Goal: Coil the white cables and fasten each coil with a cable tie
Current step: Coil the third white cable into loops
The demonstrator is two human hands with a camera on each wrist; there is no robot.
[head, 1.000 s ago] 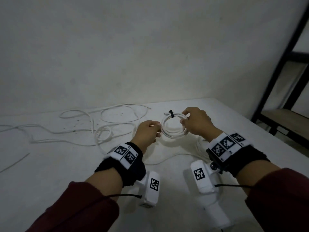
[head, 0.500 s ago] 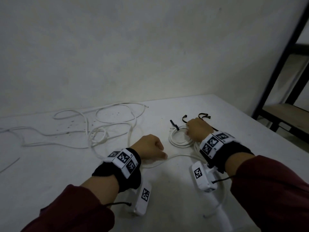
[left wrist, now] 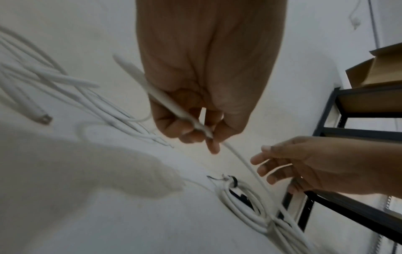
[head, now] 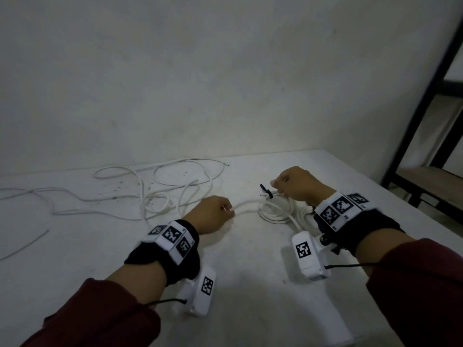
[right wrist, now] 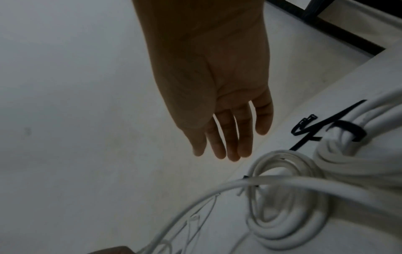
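My left hand (head: pixel 224 210) grips a loose white cable (head: pixel 246 205) in curled fingers; the left wrist view shows that cable (left wrist: pixel 245 165) running from the fist (left wrist: pixel 200 134) down past the coils. A finished white coil (head: pixel 275 212) lies flat on the table, bound by a black cable tie (head: pixel 266 192). My right hand (head: pixel 279 186) hovers just above it, holding nothing, and its fingers (right wrist: pixel 222 151) are straight in the right wrist view. A second tied coil (right wrist: pixel 359 154) sits beside the first (right wrist: pixel 282 197). Spare black ties (right wrist: pixel 304 123) lie behind them.
Several loose white cables (head: pixel 150 189) sprawl over the back left of the white table (head: pixel 250 284), and a short piece (head: pixel 25 244) lies at the far left. A black metal rack (head: pixel 426 116) with a cardboard box (left wrist: pixel 374 68) stands past the table's right edge.
The tied coil, held up by both hands a second ago, now lies on the table. My right hand let go and lifted off it. My left hand dropped and took hold of a loose cable.
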